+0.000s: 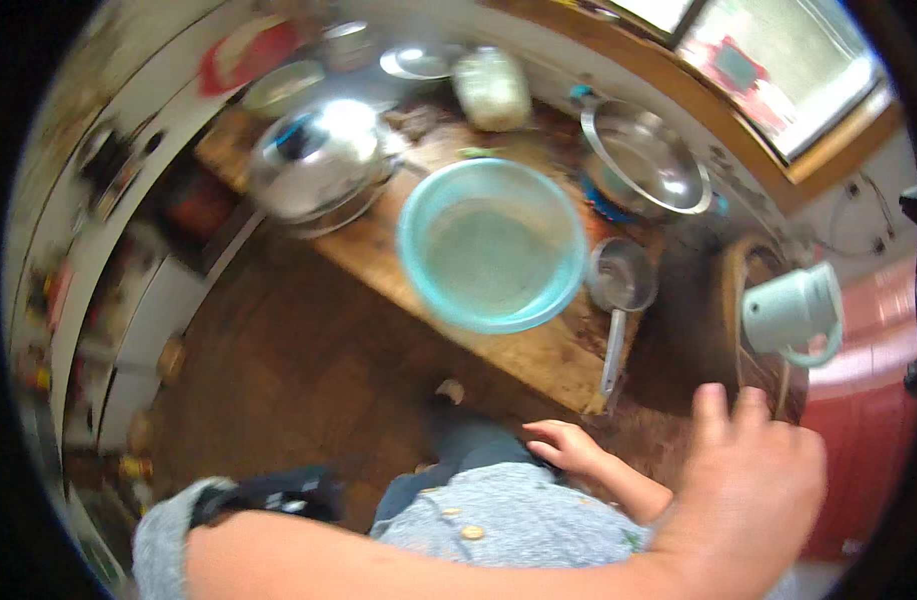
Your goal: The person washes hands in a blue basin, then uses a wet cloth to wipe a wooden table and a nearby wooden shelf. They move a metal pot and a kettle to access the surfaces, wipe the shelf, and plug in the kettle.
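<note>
My left arm reaches across my body to the right. My left hand [758, 465] is over there with its back up and two fingers stretched out; I see nothing in it. A pale green jug with a handle [777, 315] stands just beyond those fingertips, apart from them. My right hand [571, 448] hangs low by my grey shirt, fingers loosely apart and holding nothing I can see. In front of me, a turquoise plastic basin [494, 319] rests on a wooden table [533, 367]. Right of it lies a metal saucepan [622, 276], its long handle pointing towards me.
A large lidded metal pot [319, 161] stands left of the basin. Behind are a cloudy container [492, 90] and a tilted steel bowl [646, 154]. A dark, round-rimmed vessel [691, 330] stands beside the jug. Shiny red cabinetry [863, 427] is at the far right.
</note>
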Action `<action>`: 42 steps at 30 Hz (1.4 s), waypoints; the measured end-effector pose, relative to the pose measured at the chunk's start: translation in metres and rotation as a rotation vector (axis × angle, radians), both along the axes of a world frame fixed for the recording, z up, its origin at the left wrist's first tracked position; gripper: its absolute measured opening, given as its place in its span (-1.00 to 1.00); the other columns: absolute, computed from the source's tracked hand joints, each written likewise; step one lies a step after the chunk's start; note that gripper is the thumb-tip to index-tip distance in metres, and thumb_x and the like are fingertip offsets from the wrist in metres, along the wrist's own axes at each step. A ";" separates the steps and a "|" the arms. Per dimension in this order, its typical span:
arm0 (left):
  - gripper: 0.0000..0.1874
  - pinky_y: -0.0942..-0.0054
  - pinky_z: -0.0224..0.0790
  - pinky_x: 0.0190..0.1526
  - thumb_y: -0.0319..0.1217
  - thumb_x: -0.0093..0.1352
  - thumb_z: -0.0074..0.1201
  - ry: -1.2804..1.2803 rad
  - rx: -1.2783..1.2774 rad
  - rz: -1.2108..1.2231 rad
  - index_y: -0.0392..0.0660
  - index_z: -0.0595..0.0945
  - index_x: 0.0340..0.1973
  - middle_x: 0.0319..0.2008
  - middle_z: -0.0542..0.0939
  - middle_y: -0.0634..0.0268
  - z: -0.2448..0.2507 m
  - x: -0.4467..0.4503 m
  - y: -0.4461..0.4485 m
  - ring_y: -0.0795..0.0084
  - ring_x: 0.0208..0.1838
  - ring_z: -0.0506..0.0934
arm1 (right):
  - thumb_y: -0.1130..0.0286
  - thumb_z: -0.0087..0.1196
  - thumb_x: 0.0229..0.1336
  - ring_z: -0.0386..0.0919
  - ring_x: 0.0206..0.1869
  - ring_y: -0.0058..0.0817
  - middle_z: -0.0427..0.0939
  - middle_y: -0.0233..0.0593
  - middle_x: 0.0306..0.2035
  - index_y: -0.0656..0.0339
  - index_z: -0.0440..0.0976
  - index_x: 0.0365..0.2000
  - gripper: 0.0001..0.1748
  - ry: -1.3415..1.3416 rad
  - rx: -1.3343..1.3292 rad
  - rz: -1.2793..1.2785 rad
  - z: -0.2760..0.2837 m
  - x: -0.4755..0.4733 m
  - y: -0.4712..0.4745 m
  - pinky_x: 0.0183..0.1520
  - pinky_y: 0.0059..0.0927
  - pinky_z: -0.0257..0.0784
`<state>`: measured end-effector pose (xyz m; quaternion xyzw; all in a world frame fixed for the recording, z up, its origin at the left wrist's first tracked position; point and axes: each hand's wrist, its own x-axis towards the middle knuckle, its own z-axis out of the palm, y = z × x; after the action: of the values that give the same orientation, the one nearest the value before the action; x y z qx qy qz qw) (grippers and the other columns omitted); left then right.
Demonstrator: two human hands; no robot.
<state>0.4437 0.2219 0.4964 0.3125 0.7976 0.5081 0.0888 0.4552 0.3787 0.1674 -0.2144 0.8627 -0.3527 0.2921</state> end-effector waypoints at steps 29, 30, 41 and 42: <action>-0.21 0.19 0.33 0.03 -0.12 0.10 0.20 -0.413 -0.838 1.171 -0.28 0.19 0.09 -0.07 0.46 -0.16 -0.489 -0.634 -0.259 0.01 -0.03 0.48 | 0.36 0.09 0.05 0.51 -0.11 -0.26 0.52 -0.17 -0.12 0.19 0.50 -0.19 -0.72 0.125 0.197 -1.173 0.046 -0.112 -0.179 -0.07 -0.36 0.44; -0.19 0.21 0.33 0.03 -0.10 0.09 0.20 -0.485 -0.759 1.226 -0.35 0.22 0.07 -0.06 0.46 -0.15 -0.492 -0.639 -0.259 0.01 -0.04 0.49 | 0.35 0.08 0.05 0.51 -0.11 -0.26 0.51 -0.17 -0.12 0.19 0.50 -0.18 -0.72 0.126 0.202 -1.187 0.046 -0.112 -0.180 -0.07 -0.36 0.44; -0.53 0.47 0.29 -0.49 0.08 0.20 0.06 -1.171 0.404 0.789 0.01 0.43 -0.20 -0.44 0.41 0.31 -0.450 -0.613 -0.207 0.42 -0.49 0.36 | 0.33 0.16 -0.02 0.53 -0.16 -0.36 0.49 -0.07 -0.12 0.25 0.29 0.03 -0.43 0.202 0.179 -1.605 -0.006 -0.130 -0.147 -0.18 -0.42 0.45; -0.53 0.48 0.26 -0.52 0.11 0.19 0.05 -1.144 0.479 0.779 -0.01 0.45 -0.27 -0.52 0.38 0.33 -0.443 -0.601 -0.202 0.43 -0.53 0.35 | 0.32 0.18 -0.02 0.53 -0.18 -0.39 0.49 -0.08 -0.12 0.23 0.21 0.09 -0.36 0.054 0.093 -1.715 -0.014 -0.133 -0.147 -0.20 -0.40 0.46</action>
<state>-0.1577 0.0201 0.0536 -0.2971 0.5468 0.7472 0.2334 0.3222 0.2321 0.1530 0.5157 0.7469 -0.4106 -0.0875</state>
